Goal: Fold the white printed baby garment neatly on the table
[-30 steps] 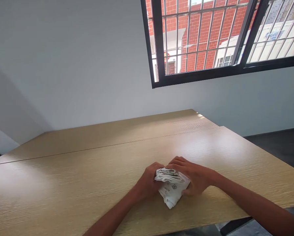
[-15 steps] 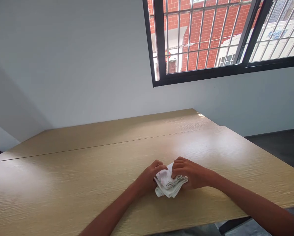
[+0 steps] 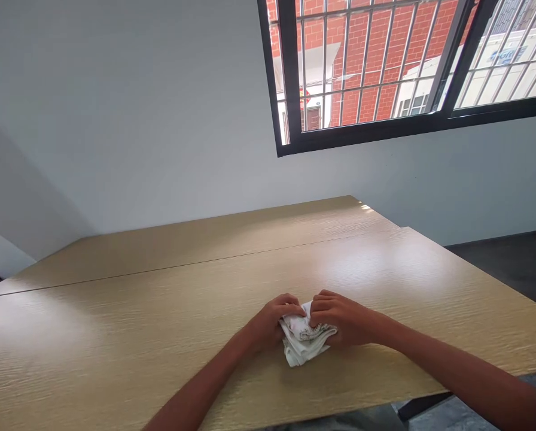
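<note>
A small white cloth (image 3: 300,346), folded in layers with a darker patterned edge, is between my two hands just above or on the wooden table (image 3: 160,335); I cannot tell which. My left hand (image 3: 274,320) grips its left side, thumb lying over the top. On the right side, the bent fingers of my right hand (image 3: 340,315) press into the upper layers. Both hands hide parts of the cloth, and its lower corner points toward the table's front edge.
Behind the main table, a second wooden tabletop (image 3: 232,230) runs along the pale wall (image 3: 160,120). A black-framed window (image 3: 362,133) with metal bars is at the upper right. Dark floor (image 3: 510,257) shows beyond the table's right edge.
My hands have drawn slightly closer together. The cloth is more bunched, its right side has shifted left, and its lower corner hangs a little lower.
</note>
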A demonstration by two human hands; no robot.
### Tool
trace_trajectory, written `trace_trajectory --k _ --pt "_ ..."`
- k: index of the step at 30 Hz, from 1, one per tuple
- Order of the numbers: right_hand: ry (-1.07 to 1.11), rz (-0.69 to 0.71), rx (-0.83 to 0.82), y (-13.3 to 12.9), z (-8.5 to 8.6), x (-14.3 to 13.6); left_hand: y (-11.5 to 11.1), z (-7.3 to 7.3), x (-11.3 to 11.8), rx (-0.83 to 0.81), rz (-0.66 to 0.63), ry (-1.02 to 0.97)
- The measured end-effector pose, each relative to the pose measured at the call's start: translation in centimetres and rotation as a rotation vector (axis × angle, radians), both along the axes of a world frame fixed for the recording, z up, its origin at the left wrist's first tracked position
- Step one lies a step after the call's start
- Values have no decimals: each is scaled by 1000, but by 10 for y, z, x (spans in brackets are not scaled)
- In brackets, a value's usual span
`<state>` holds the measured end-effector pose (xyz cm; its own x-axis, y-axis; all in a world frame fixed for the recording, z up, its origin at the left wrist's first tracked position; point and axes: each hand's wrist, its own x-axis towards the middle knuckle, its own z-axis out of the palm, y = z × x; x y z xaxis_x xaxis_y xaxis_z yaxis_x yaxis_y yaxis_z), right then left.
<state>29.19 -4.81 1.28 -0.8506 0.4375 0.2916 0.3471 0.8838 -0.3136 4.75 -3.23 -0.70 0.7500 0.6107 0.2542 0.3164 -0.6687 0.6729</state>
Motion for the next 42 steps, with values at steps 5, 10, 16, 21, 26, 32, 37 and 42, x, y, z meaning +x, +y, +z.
trace_trajectory --k 5,10,16,21,26,32,37,42 --pt "2 23 -160 -2 7 2 2 18 -13 -5 -91 74" --pt "34 43 -169 -1 9 1 -15 31 -11 154 -171 69" --pt "14 59 -175 4 8 4 -28 21 1 302 -162 175" --pt "4 -60 -69 7 -1 8 -23 23 -6 406 -53 266" --pt "67 -147 17 5 -7 4 -21 22 -4 406 -1 278" --pt "13 -79 -55 9 -9 4 -10 7 2 341 117 229" --pt "-29 -154 -88 22 -13 21 -5 2 -2 393 172 208" --pt "-70 -162 -12 26 -3 30 -4 8 -11 395 112 205"
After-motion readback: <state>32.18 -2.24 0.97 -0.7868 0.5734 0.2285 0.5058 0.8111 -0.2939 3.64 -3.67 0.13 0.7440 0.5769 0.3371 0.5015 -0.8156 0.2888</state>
